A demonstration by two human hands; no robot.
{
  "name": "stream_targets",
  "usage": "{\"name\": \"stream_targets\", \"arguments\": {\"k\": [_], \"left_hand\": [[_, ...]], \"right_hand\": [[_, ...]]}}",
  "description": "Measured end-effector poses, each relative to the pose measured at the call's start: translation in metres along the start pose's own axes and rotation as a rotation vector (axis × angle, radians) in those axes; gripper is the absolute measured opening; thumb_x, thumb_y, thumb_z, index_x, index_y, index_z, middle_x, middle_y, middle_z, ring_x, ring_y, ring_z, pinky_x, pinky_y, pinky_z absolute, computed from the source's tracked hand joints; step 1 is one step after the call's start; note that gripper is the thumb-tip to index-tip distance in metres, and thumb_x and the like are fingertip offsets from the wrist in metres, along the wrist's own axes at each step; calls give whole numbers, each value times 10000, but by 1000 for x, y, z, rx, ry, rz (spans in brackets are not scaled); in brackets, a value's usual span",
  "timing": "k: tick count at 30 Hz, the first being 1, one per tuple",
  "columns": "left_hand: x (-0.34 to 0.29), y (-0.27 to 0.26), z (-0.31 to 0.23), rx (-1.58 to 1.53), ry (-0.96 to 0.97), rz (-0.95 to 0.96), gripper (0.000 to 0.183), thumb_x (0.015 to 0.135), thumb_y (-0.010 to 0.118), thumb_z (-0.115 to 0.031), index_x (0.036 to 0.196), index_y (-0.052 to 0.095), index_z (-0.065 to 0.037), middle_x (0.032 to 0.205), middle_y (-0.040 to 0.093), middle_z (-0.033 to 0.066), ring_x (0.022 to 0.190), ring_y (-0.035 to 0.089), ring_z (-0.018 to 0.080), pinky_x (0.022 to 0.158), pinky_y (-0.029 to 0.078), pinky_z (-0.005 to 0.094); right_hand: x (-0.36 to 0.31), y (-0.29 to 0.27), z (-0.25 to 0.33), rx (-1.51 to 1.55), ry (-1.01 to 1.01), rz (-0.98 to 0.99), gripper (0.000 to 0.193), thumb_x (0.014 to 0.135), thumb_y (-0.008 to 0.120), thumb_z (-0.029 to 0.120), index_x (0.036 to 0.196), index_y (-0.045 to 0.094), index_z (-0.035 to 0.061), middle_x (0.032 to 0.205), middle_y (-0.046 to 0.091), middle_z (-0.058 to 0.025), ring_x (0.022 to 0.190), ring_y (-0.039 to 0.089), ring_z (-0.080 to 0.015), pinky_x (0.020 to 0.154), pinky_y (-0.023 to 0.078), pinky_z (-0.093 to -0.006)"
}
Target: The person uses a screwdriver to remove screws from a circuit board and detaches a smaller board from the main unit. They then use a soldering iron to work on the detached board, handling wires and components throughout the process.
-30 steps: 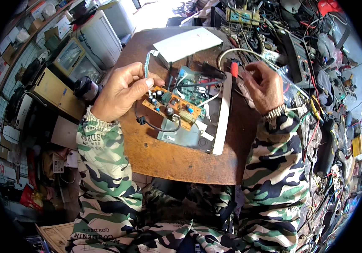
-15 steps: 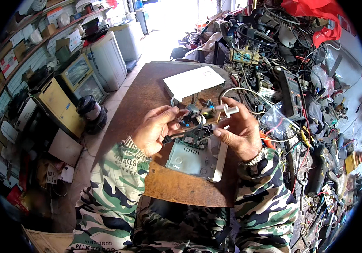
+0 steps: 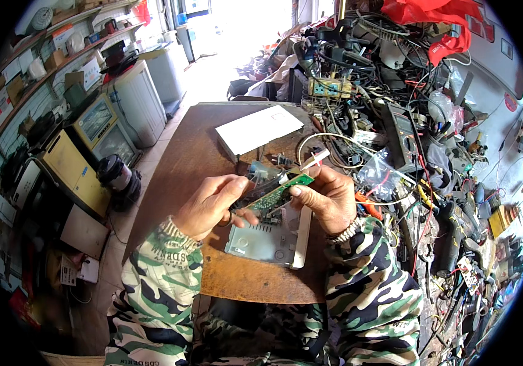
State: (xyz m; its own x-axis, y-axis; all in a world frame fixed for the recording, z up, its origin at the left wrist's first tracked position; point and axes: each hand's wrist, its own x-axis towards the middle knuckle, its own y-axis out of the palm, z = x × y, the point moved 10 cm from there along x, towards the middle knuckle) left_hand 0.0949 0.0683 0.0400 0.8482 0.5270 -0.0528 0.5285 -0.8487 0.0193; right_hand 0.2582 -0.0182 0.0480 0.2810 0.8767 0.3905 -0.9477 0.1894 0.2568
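Note:
Between my two hands, above the table, a green circuit board (image 3: 281, 191) is held tilted, its soldered underside facing me. My left hand (image 3: 209, 204) is closed around the board's left end, where a dark cable hangs by the fingers. My right hand (image 3: 328, 200) pinches the right end between thumb and fingers, beside a white post-like part (image 3: 315, 160). Below the board lies an opened pale metal casing (image 3: 258, 245), partly hidden by my hands. Its inside parts show only in part under the board. A plug (image 3: 282, 160) with dark prongs lies just beyond the board.
A white cover (image 3: 259, 130) lies at the far side of the brown wooden table (image 3: 231, 280). Tangled cables, tools and a multimeter (image 3: 403, 135) crowd the right side. Old appliances and a yellow cabinet (image 3: 78, 165) stand at the left, with shelves above.
The board has been turned so its green soldered underside now faces me; before, its component side showed. Both hands stay on it. The whole view has shifted slightly.

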Motion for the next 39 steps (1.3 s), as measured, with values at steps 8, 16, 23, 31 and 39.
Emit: {"name": "stream_targets", "arguments": {"k": [8, 16, 23, 31, 39], "left_hand": [[-6, -21, -30, 307, 313, -110, 401, 931, 775, -153, 1255, 617, 23, 994, 701, 40, 713, 602, 40, 599, 512, 187], [-20, -30, -52, 687, 659, -506, 190, 907, 730, 11, 1093, 698, -8, 1114, 675, 67, 891, 644, 113, 708, 538, 253], [-39, 7, -63, 798, 845, -480, 325, 838, 779, 28, 1136, 648, 31, 1104, 644, 117, 844, 661, 118, 639, 542, 250], [-33, 31, -62, 1161, 862, -457, 684, 673, 940, -166, 1253, 613, -7, 1127, 656, 143, 954, 681, 246, 753, 589, 363], [-33, 30, -57, 1148, 885, -460, 619, 676, 925, -106, 1218, 638, -20, 1105, 662, 137, 945, 682, 255, 734, 592, 339]], "right_hand": [[4, -14, -15, 96, 139, -115, 182, 938, 743, 63, 1059, 652, -38, 841, 727, -112, 598, 678, -156, 527, 558, -279], [2, -16, -32, 99, 201, -154, 203, 990, 675, 87, 1118, 630, -65, 853, 724, -134, 646, 718, -192, 564, 608, -308], [1, -29, -26, 50, 168, -262, 156, 999, 666, 112, 1059, 622, -25, 838, 714, -114, 637, 714, -179, 556, 602, -295], [3, -30, -37, 136, 173, -226, 190, 991, 686, 126, 1025, 593, -37, 826, 707, -141, 642, 727, -217, 551, 613, -328], [4, -28, -38, 180, 155, -195, 185, 996, 673, 117, 1033, 583, -40, 829, 699, -137, 639, 716, -217, 565, 612, -332]]}}
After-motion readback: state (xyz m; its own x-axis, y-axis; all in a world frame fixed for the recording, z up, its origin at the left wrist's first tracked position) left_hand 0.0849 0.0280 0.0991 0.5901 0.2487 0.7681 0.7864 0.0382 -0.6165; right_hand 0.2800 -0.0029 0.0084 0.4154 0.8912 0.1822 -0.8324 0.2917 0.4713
